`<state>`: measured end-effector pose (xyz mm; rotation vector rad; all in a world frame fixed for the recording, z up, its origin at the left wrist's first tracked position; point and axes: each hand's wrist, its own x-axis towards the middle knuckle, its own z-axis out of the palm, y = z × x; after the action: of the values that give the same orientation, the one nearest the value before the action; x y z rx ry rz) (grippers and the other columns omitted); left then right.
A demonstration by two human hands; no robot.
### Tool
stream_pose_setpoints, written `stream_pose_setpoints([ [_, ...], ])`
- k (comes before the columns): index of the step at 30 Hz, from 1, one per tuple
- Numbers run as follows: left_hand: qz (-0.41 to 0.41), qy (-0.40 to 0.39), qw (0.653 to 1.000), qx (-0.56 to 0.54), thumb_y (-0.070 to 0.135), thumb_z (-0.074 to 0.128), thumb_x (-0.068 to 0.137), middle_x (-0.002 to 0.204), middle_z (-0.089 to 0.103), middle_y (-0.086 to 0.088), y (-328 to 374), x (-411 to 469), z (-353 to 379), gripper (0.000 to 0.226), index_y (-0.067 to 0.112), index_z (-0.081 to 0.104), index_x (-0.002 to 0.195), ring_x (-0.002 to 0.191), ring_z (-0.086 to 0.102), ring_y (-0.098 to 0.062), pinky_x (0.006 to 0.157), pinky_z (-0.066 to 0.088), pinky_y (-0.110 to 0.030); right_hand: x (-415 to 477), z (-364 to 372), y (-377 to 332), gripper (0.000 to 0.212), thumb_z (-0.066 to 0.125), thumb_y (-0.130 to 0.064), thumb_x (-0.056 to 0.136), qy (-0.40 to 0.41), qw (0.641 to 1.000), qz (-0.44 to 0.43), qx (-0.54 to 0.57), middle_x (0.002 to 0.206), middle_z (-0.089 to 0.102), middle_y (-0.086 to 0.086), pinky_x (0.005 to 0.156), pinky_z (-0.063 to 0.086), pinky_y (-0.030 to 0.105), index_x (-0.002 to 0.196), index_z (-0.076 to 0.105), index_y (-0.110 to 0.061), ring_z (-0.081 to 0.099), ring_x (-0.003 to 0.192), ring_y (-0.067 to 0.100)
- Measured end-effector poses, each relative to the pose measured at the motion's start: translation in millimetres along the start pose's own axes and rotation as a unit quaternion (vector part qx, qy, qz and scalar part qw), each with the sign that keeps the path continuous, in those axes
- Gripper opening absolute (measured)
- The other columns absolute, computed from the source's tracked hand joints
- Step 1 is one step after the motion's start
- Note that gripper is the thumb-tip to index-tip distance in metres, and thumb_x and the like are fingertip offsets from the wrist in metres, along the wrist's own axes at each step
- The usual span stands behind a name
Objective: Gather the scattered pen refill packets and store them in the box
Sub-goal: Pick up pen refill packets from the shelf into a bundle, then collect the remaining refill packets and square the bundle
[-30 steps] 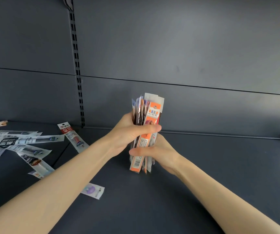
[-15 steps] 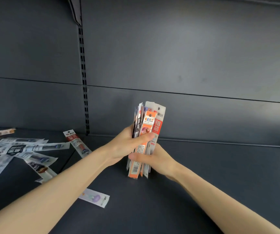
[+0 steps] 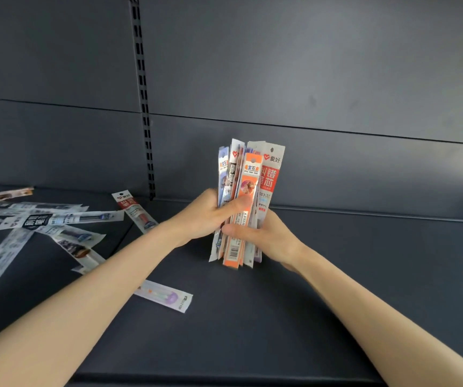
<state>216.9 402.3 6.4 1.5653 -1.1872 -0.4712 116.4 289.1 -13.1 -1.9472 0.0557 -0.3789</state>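
- Pen refill packets, long narrow plastic sleeves with printed card headers, gathered into one upright bundle [image 3: 248,203] at mid-frame, held between both hands.
- Front of bundle: orange-and-white packet with barcode at its lower end; beside it on the right, a white packet with a red panel.
- Left hand [image 3: 203,216] grips the bundle from its left side, thumb laid across the front at mid-height; fingers curled round behind, mostly hidden.
- Right hand [image 3: 270,236] grips lower down from the right side, thumb pressed across the front just under the left thumb.
- Bundle's lower ends sit at the surface of the dark grey metal shelf [image 3: 350,275]; whether they touch it, cannot tell.
- More loose packets [image 3: 57,219] lie scattered flat and overlapping on the shelf at far left, well apart from the bundle.
- One red-and-white packet [image 3: 135,210] lies slantwise near the back panel, just beside the left forearm.
- One white packet with purple print [image 3: 166,298] lies flat nearer the camera, partly under the left forearm.
- Slotted black upright [image 3: 143,107] runs down the grey back panel [image 3: 322,65] behind.
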Motion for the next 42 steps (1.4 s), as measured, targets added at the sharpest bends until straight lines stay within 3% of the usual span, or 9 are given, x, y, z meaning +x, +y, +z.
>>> stream_pose_setpoints([
  [5, 0.008, 0.074, 0.997, -0.019, 0.029, 0.062, 0.085, 0.11, 0.065, 0.017, -14.4, 1.7, -6.2, 0.036, 0.028, 0.054, 0.12, 0.1, 0.063, 0.005, 0.08, 0.051, -0.012, -1.4, -3.7, 5.2, 0.067, 0.078, -0.023, 0.075, 0.069, 0.996, 0.048, -0.03, 0.118, 0.057, -0.01, 0.096, 0.049, 0.03, 0.123, 0.03, -0.027, 0.06, 0.107, 0.007],
  [10, 0.011, 0.088, 0.995, 0.048, 0.021, 0.064, 0.087, 0.104, 0.062, 0.021, -32.1, -1.7, -0.2, 0.032, 0.024, 0.055, 0.117, 0.093, 0.059, 0.015, 0.074, 0.046, -0.003, -5.6, -10.0, 9.2, 0.028, 0.068, -0.037, 0.083, 0.049, 0.993, 0.067, -0.082, 0.102, 0.067, -0.012, 0.089, 0.056, 0.029, 0.106, 0.056, -0.025, 0.067, 0.094, 0.001],
  [13, -0.015, 0.083, 0.992, 0.09, 0.031, 0.06, 0.089, 0.113, 0.06, 0.018, -42.0, 1.1, -0.9, 0.038, 0.022, 0.053, 0.125, 0.102, 0.056, 0.008, 0.079, 0.045, -0.006, -2.0, -12.4, 21.6, 0.069, 0.05, -0.088, 0.061, 0.061, 0.97, 0.1, -0.212, 0.108, 0.069, -0.006, 0.095, 0.049, 0.047, 0.1, 0.062, -0.033, 0.064, 0.106, 0.018],
  [16, -0.04, 0.062, 0.994, 0.086, 0.033, 0.058, 0.09, 0.122, 0.058, 0.014, -43.7, 2.4, -1.9, 0.033, 0.028, 0.054, 0.122, 0.11, 0.055, 0.001, 0.089, 0.045, -0.016, 1.0, -14.9, 30.3, 0.091, 0.032, -0.1, 0.048, 0.056, 0.947, 0.136, -0.284, 0.113, 0.065, -0.006, 0.101, 0.04, 0.052, 0.107, 0.056, -0.035, 0.058, 0.111, 0.023],
  [22, -0.109, -0.008, 0.976, 0.187, 0.041, 0.05, 0.093, 0.11, 0.065, 0.004, -31.8, 8.6, 4.4, 0.032, 0.019, 0.058, 0.115, 0.099, 0.063, -0.012, 0.081, 0.051, -0.023, -4.4, -15.1, 28.2, 0.09, 0.036, -0.092, 0.056, 0.055, 0.955, 0.143, -0.254, 0.118, 0.064, -0.011, 0.109, 0.03, 0.053, 0.123, 0.047, -0.033, 0.056, 0.117, 0.023],
  [26, -0.194, 0.052, 0.884, 0.423, 0.057, 0.026, 0.094, 0.119, 0.051, -0.012, -38.4, 4.2, 8.5, 0.055, 0.01, 0.053, 0.103, 0.108, 0.052, -0.027, 0.087, 0.045, -0.041, -7.3, -14.4, 25.2, 0.062, 0.041, -0.072, 0.081, 0.065, 0.949, 0.145, -0.272, 0.124, 0.058, -0.006, 0.109, 0.021, 0.05, 0.128, 0.044, -0.033, 0.047, 0.123, 0.022],
  [31, -0.14, -0.016, 0.919, 0.367, 0.045, 0.023, 0.1, 0.149, 0.035, -0.001, -34.0, -6.5, 4.8, 0.049, 0.026, 0.032, 0.144, 0.136, 0.031, -0.025, 0.109, 0.026, -0.045, -10.1, -15.9, 17.5, 0.056, 0.039, -0.055, 0.094, 0.045, 0.949, 0.144, -0.277, 0.138, 0.051, -0.005, 0.115, 0.018, 0.047, 0.143, 0.034, -0.029, 0.044, 0.131, 0.022],
  [38, -0.107, -0.002, 0.925, 0.364, 0.043, 0.033, 0.098, 0.143, 0.042, -0.003, -25.6, -5.9, -0.8, 0.048, 0.021, 0.04, 0.14, 0.131, 0.041, -0.021, 0.106, 0.035, -0.042, -6.9, -15.6, 13.5, 0.049, 0.044, -0.054, 0.092, 0.076, 0.95, 0.113, -0.281, 0.134, 0.054, -0.002, 0.108, 0.033, 0.051, 0.132, 0.05, -0.027, 0.051, 0.123, 0.023],
  [42, -0.067, 0.023, 0.907, 0.415, 0.043, 0.041, 0.095, 0.127, 0.055, 0.001, -7.9, -10.6, -19.2, 0.041, 0.02, 0.054, 0.126, 0.114, 0.054, -0.016, 0.095, 0.045, -0.038, -4.0, -18.6, 2.6, 0.035, 0.051, -0.036, 0.094, 0.146, 0.947, 0.058, -0.28, 0.125, 0.059, 0.002, 0.099, 0.045, 0.039, 0.122, 0.059, -0.016, 0.055, 0.116, 0.02],
])
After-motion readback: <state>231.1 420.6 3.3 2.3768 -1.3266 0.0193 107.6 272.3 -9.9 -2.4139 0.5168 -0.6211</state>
